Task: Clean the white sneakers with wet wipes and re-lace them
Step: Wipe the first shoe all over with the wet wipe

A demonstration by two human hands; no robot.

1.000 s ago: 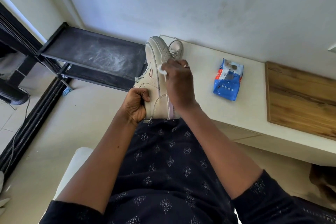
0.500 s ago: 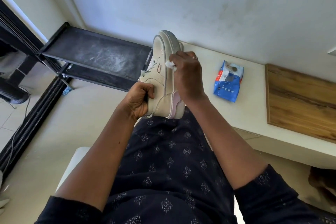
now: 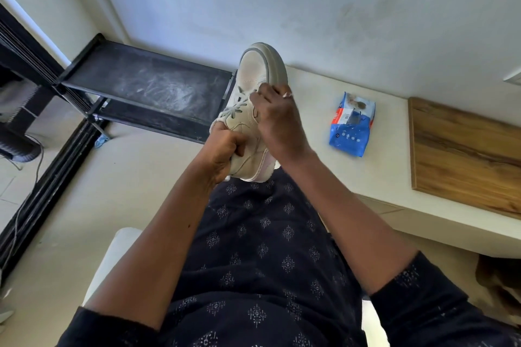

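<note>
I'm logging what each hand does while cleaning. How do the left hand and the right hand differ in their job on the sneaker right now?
The left hand is closed in a fist at the heel end of the sneaker, holding it up; the right hand lies over the side, its fingers up near the laces. The left hand sits lower and nearer the body; the right hand reaches farther toward the toe. Both touch the same sneaker above the lap.

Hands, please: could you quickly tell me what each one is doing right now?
Left hand: closed, gripping the heel end of the sneaker.
Right hand: fingers curled against the sneaker's side; a wipe cannot be made out in it.
</note>
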